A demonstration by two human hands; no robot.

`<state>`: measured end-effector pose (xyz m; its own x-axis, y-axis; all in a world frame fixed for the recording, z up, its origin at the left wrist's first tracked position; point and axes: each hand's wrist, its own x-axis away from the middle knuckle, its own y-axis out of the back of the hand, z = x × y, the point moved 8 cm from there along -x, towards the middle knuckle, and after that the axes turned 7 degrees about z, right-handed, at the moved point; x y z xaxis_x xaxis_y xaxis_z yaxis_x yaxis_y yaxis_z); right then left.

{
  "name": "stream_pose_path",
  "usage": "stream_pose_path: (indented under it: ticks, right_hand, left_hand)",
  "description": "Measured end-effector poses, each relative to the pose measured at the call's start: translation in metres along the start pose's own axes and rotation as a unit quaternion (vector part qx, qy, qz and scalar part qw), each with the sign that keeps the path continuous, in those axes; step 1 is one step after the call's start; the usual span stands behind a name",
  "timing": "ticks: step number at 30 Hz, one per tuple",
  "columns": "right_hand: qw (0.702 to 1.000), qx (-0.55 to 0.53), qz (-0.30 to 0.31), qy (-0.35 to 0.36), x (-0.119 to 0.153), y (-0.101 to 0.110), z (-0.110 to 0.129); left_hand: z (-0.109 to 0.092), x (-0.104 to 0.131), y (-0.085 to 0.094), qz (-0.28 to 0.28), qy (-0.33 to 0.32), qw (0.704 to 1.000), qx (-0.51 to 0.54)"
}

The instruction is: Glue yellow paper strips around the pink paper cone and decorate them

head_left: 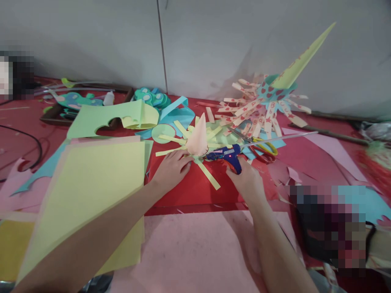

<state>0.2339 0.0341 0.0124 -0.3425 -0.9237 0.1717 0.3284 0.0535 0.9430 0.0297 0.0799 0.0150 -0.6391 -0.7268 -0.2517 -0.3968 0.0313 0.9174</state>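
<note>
A pale pink paper cone (198, 136) stands upright amid yellow-green paper strips (209, 175) that spread outward from its base. The fingers and thumb of my left hand (172, 169) are closed at the left side of that base. My right hand (246, 177) grips a blue hot glue gun (227, 154), its nozzle pointing left at the cone's lower edge. From the gun's rear a long clear glue stick (284, 138) sticks out to the right. Under the cone lies a red sheet (180, 193).
Stacked yellow paper sheets (100, 175) lie left. Behind right stands a decorated paper piece (271, 93) with a tall yellow cone; scissors (265, 150) lie below it. A tray (51, 118) and green cutouts (151, 97) are at the back. A pixelated patch covers something at right.
</note>
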Motion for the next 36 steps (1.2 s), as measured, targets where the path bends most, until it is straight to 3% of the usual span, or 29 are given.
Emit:
stream_pose_path:
  ticks: [10,16,22,31,34,36]
  right_hand:
    - [1.000,-0.014,0.027,-0.008,-0.003,-0.005,-0.002]
    - [0.999,-0.047,0.019,0.009,-0.001,-0.002,-0.001]
    - [0.996,-0.082,0.000,-0.030,0.000,0.006,-0.007]
    - [0.981,-0.189,0.025,0.030,-0.003,-0.006,-0.004]
    - [0.973,-0.230,0.004,0.016,-0.004,0.001,-0.008]
    - [0.971,-0.236,-0.045,-0.012,-0.005,0.013,-0.018]
  left_hand:
    - [0.003,0.000,-0.003,0.005,0.008,1.000,0.005]
    - [0.001,0.000,-0.001,0.003,0.007,1.000,0.009]
    - [0.001,0.000,-0.002,0.009,0.009,1.000,0.004]
    - [0.003,-0.001,-0.003,0.005,0.006,1.000,0.013]
    - [0.004,-0.001,-0.002,0.014,0.022,0.999,0.025]
    - [0.005,-0.001,-0.002,0.019,0.031,0.999,0.031]
